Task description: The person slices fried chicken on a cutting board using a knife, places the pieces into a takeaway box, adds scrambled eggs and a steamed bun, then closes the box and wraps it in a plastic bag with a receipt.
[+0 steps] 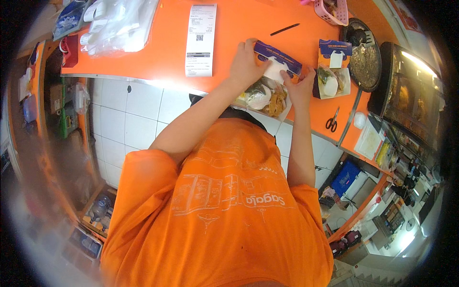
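Note:
A paper food box [279, 56] with a dark blue printed flap and a white tab stands at the counter's near edge. Inside lie white rice [259, 96] in clear plastic and brown fried food [277, 104]. My left hand [247, 64] grips the flap's left side, its thumb by the white tab. On the right side, my right hand [300, 84] holds the box with its thumb near the same tab. Part of the box is hidden behind both hands. To the right, a second similar box [335, 53] holds wrapped rice and other food.
A long printed receipt [200, 43] lies left on the orange counter [168, 46]. Clear plastic bags [125, 28] are farther left. Black-handled scissors [332, 121], a thin black stick [285, 29], a pink basket [333, 14], a dark round tray [364, 64] and a lit display case [405, 89] lie rightward.

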A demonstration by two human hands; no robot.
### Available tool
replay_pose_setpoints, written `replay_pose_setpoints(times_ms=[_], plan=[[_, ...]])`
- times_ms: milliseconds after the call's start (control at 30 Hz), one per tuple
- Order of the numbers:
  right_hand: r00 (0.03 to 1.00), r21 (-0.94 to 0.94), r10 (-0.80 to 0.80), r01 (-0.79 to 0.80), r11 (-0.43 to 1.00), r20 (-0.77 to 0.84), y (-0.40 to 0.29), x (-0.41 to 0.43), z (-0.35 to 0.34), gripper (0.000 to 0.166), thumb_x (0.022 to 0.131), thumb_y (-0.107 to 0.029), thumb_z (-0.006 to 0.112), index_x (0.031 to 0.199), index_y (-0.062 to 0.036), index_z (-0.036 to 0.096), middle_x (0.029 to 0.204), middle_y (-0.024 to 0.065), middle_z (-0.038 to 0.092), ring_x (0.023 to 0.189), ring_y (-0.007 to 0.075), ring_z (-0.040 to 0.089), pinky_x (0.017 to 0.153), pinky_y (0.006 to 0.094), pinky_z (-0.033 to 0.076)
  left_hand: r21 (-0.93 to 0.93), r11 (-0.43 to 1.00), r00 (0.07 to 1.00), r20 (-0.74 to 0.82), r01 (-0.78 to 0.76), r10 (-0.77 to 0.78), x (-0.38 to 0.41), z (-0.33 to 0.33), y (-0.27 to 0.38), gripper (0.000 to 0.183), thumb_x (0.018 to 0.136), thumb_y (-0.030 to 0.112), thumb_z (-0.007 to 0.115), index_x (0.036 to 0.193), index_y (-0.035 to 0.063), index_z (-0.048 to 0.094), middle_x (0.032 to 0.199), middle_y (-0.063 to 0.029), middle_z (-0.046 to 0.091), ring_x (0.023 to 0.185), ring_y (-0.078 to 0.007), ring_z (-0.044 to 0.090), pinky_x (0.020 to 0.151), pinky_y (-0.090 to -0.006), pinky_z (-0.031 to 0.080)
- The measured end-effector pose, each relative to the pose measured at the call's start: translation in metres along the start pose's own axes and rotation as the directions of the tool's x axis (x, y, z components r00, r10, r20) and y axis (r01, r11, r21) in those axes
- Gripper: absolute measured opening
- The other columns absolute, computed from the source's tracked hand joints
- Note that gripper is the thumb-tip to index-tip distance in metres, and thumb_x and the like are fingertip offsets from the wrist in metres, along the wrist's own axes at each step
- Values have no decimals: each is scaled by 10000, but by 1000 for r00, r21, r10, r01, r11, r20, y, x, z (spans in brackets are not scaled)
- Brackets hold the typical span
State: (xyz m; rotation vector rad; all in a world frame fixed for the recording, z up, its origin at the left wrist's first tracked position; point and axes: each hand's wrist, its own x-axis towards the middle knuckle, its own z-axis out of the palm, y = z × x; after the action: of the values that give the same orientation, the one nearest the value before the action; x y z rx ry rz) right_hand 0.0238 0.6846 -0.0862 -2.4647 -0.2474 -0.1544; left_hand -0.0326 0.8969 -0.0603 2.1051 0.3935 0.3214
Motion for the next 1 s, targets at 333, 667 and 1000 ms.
replay_pose_setpoints(times_ms=[333,667,1000], plan=[[956,554,222,-293,779,193,-52,-18,-69,880,780,52,690,1524,-1,223,1375,184,479,1229,264,532,1029,339,457,-222,971,986,158,88,-54,-12,-51,32,826,791,110,747,1479,18,300,1256,-216,545,1145,-359,596,966,-429,513],[935,276,-210,129,952,285,-1,-60,-89,683,769,109,644,1394,-52,423,1312,140,560,1196,256,587,998,362,494,-71,904,825,384,-422,416,-35,-90,-24,562,776,-45,634,1316,79,535,1270,-150,597,1157,-374,589,974,-434,504],[979,337,-133,74,939,156,-2,-79,-64,633,742,115,666,1309,-73,458,1329,167,574,1212,290,596,1049,378,471,-56,969,966,83,-240,244,-54,-88,-15,387,787,58,755,1149,75,618,1072,-144,628,1026,-331,616,881,-397,535]])
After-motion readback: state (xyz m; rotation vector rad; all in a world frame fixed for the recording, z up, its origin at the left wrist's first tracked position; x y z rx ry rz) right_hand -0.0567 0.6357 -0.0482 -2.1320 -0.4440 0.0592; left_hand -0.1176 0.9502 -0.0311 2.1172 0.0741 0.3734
